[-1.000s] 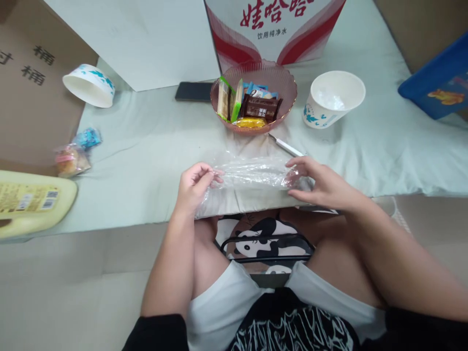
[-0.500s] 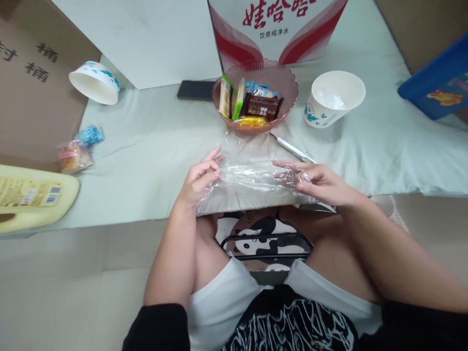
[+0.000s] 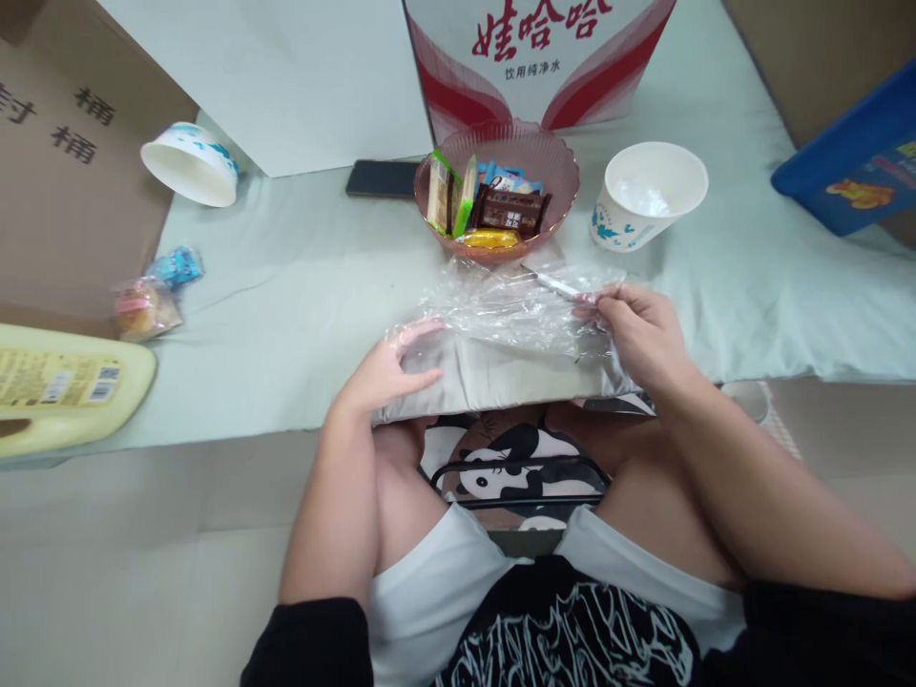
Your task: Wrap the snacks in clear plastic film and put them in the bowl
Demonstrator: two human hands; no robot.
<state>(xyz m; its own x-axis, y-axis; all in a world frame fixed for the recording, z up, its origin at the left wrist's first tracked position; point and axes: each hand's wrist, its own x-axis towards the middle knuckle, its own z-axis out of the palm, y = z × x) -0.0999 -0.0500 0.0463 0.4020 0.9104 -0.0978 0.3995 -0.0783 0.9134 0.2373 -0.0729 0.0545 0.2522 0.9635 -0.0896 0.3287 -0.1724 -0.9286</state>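
Observation:
A clear plastic bag (image 3: 511, 310) lies crumpled on the pale green cloth just in front of me. My left hand (image 3: 390, 367) lies flat with fingers stretched out, slid into or pressed on the bag's near left corner. My right hand (image 3: 636, 324) pinches the bag's far right edge between thumb and fingers and lifts it a little. A white-handled knife (image 3: 554, 282) lies under the plastic, near my right fingertips. Behind the bag stands a pink glass bowl (image 3: 565, 172) with several wrapped snacks in it.
A white paper cup (image 3: 648, 196) stands to the right of the bowl; another paper cup (image 3: 190, 164) lies tipped at the far left. A black phone (image 3: 379, 178), wrapped snacks (image 3: 147, 301), a yellow bottle (image 3: 64, 386), a red-and-white carton (image 3: 536, 57) and a blue box (image 3: 851, 157) surround the cloth.
My right hand has moved away from me to the bag's far right edge and pinched it. My left hand has opened flat at the near left corner. The bag is spread wider.

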